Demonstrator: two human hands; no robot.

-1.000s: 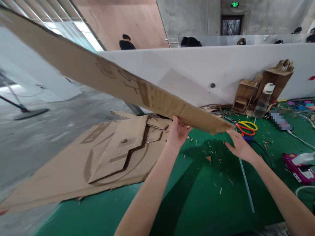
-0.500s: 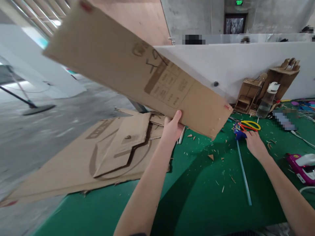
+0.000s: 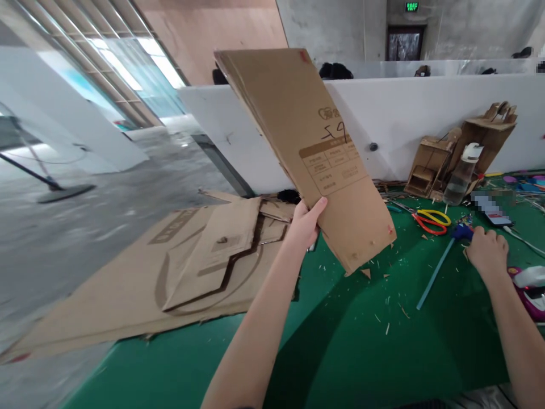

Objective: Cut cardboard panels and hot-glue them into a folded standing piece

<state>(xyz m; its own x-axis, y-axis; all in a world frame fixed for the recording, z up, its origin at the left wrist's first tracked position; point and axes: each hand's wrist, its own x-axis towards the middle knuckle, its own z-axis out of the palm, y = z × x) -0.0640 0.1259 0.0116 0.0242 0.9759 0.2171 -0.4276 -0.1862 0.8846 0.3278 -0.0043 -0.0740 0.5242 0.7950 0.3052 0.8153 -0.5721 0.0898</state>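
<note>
My left hand [image 3: 307,221] is closed on the lower left edge of a long cardboard piece [image 3: 315,119], its thumb across the printed face. The cardboard is tilted above the green table, its upper end leaning left. On the right, my right hand [image 3: 487,250] has its fingers curled round a small blue glue gun [image 3: 462,231]; its grip is partly hidden. A long translucent glue stick [image 3: 436,274] sticks out from it toward the lower left. Scissors [image 3: 434,220] with yellow and red handles lie left of the glue gun, apart from my hand.
Large cardboard sheets [image 3: 128,278] cover the table's left side, overhanging its edge. Cardboard models [image 3: 430,162], a water bottle [image 3: 463,175] and a phone [image 3: 491,209] are at the back right. A magenta power strip [image 3: 532,301] lies at right. Scraps litter the green table [image 3: 361,352].
The cardboard has swung to a steeper tilt, its far end moving right, still in my left hand. My right hand has moved right with the glue gun, away from the scissors.
</note>
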